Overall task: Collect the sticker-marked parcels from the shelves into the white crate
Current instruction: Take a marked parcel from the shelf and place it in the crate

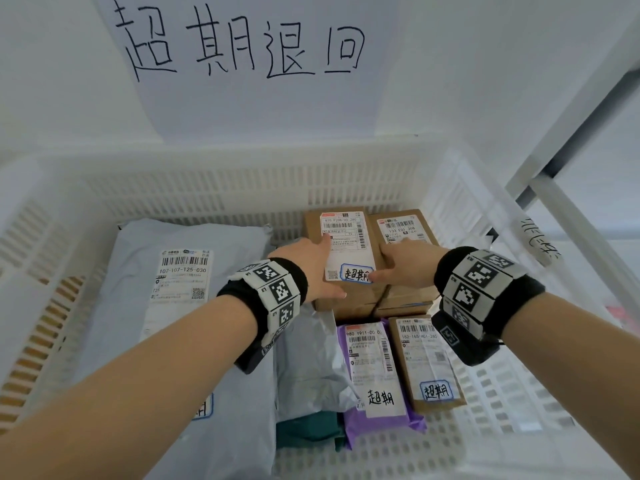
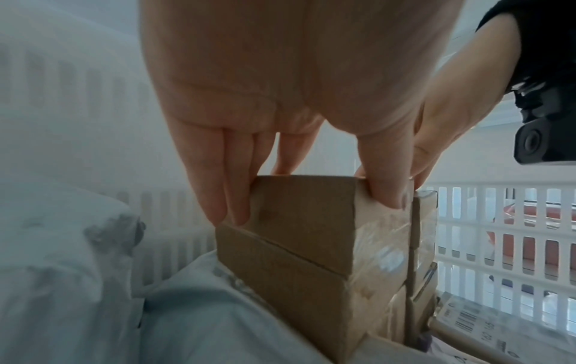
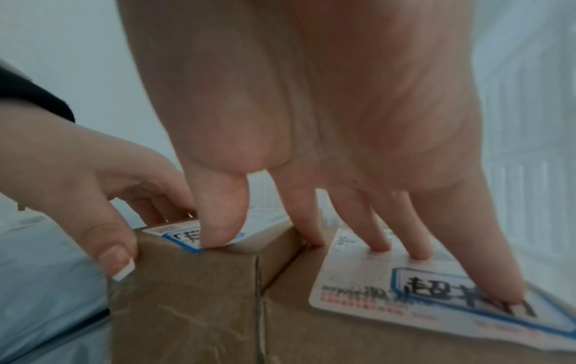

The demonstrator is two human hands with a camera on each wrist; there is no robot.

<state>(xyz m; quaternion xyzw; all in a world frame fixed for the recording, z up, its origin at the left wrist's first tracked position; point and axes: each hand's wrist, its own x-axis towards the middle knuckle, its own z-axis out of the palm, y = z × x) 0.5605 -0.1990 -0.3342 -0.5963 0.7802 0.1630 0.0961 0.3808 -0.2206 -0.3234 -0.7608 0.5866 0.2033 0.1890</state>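
In the white crate point(image 1: 242, 157), two brown cardboard boxes stand side by side at the back right, on top of other boxes. The left box point(image 1: 346, 237) point(image 2: 296, 246) point(image 3: 187, 295) carries a blue-framed sticker. My left hand point(image 1: 317, 268) point(image 2: 311, 209) grips it, fingers down its left side and thumb at its near corner. My right hand point(image 1: 394, 261) point(image 3: 318, 246) rests with its thumb on that sticker. Its straight fingers lie on the right box point(image 1: 398, 226) point(image 3: 343, 339), whose label also bears a blue-framed sticker point(image 3: 452, 295).
Also in the crate are a large grey mailer point(image 1: 166, 306), a crumpled grey bag point(image 1: 308, 358), a teal parcel point(image 1: 308, 427), a purple mailer point(image 1: 374, 372) and a flat brown box point(image 1: 426, 362). A handwritten paper sign point(image 1: 242, 46) hangs behind. A white shelf frame point(image 1: 571, 133) rises on the right.
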